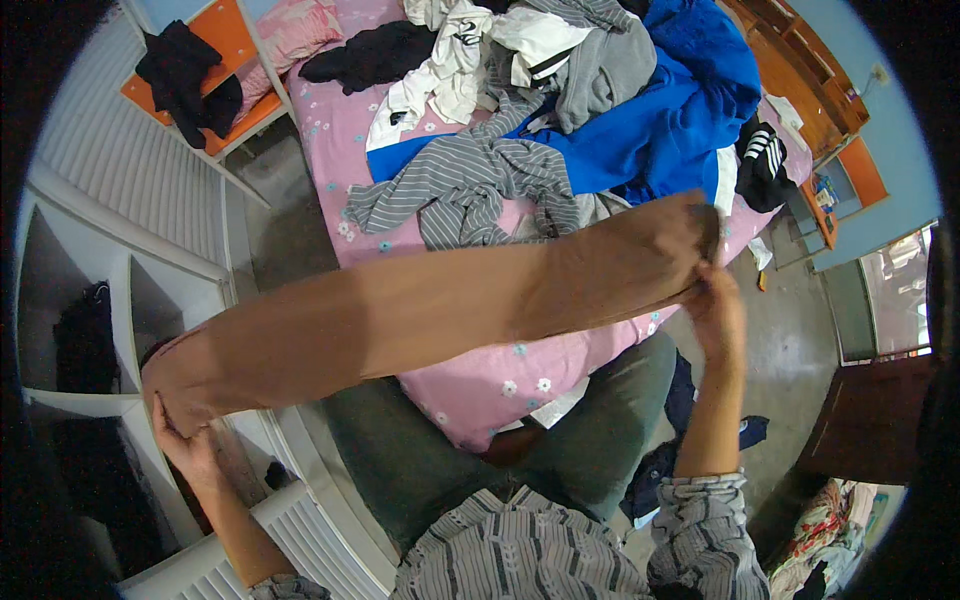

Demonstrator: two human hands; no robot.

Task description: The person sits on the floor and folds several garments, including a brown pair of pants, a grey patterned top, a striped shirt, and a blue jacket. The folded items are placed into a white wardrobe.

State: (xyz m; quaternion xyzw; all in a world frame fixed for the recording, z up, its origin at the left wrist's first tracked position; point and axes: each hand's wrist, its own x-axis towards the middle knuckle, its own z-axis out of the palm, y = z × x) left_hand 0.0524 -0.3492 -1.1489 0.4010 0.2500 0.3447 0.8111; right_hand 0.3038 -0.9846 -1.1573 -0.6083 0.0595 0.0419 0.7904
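Far left: white open shelving (85, 402) holding black clothing (85, 345). Left hand (190, 452): fingers gripping the left end of a long brown fabric garment (430, 300), held stretched above the near end of a pink floral-covered bed (500, 390). On the bed: a grey striped garment (475, 185), then bright blue fabric (665, 130). Right hand (717, 312): fingers gripping the brown garment's right end.

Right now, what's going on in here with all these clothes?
Someone is holding a long brown cloth stretched out in front of them. Their left hand grips one end and their right hand grips the other, a bit higher in the picture. Behind it, a messy heap of clothes lies on the pink flowered bed: a big blue garment, a gray striped garment and some white ones. More dark clothes sit in the open shelves on the left.
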